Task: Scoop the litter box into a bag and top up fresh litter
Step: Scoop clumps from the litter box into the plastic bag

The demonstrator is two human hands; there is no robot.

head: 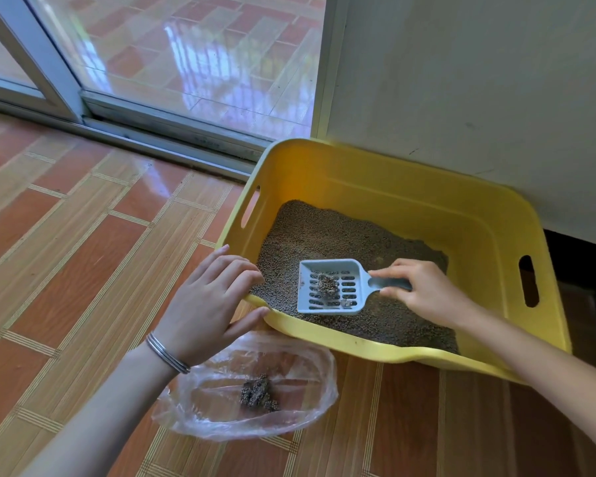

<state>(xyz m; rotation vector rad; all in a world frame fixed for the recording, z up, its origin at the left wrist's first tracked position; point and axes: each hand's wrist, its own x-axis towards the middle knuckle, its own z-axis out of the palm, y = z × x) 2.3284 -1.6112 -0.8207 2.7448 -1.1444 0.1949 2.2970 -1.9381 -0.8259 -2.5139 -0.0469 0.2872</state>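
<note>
From the head camera, looking down: the yellow litter box (393, 187) sits on the tiled floor (83, 253), its far side close to the pale wall (461, 80) and just right of the sliding glass door (186, 63). Grey-brown litter (324, 235) covers the bottom of the box, with a patch of bare yellow at the far right corner.

The right hand (424, 290) is inside the box, fingers curled round the handle of the pale blue slotted scoop (324, 266), index finger laid along the top of the handle. The scoop is level just above the litter at the near side, and there's a dark clump (328, 285) sitting on its slots, with a small pale bit beside it.

The left hand (207, 304) has the near-left rim of the box: fingers draped over the edge toward the litter, thumb pressed on the outside wall below it. Thin metal bangles (167, 352) ring that wrist.

Down on the floor, right in front of the box's near-left corner, lies a clear plastic bag (300, 366), mouth spread open. One dark clump of soiled litter (258, 395) is inside it. The bag's far edge tucks against the box under the left hand.
</note>
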